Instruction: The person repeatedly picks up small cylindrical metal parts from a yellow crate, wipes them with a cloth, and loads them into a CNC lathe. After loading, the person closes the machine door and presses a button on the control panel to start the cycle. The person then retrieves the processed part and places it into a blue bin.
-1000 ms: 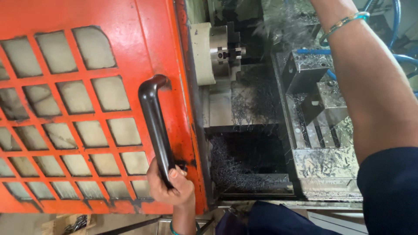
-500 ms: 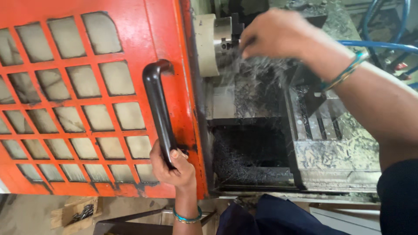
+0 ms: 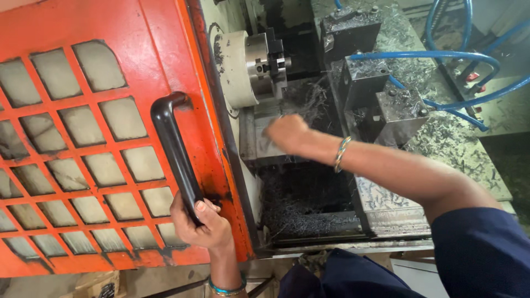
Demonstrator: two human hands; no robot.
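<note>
Left hand (image 3: pixel 201 223) is clenched around the lower end of the black door handle (image 3: pixel 174 152), with the thumb lying on the front of the bar. This handle is fixed upright on the orange machine door (image 3: pixel 132 49), which fills the left part of the view and has a grid of dusty window panes (image 3: pixel 83 132). A bangle sits on the left wrist near the bottom edge.

Right hand (image 3: pixel 287 134) reaches across into the open machine, with its back turned to the camera. It is blurred, so I cannot tell if the fingers are released or closed on something. It is just below the silver chuck (image 3: pixel 265 66) and in front of a dark bed covered with metal chips (image 3: pixel 309 99). A thin bracelet (image 3: pixel 342 154) is on the right wrist, and the dark blue sleeve (image 3: pixel 480 254) begins at the upper arm.

Beside the chuck, to the right, stand dark metal tool blocks (image 3: pixel 381 94), also covered with chips. Blue hoses (image 3: pixel 441 55) run over them toward the upper right corner. Below the right arm there is a dark tray (image 3: pixel 309 209) full of fine shavings.
</note>
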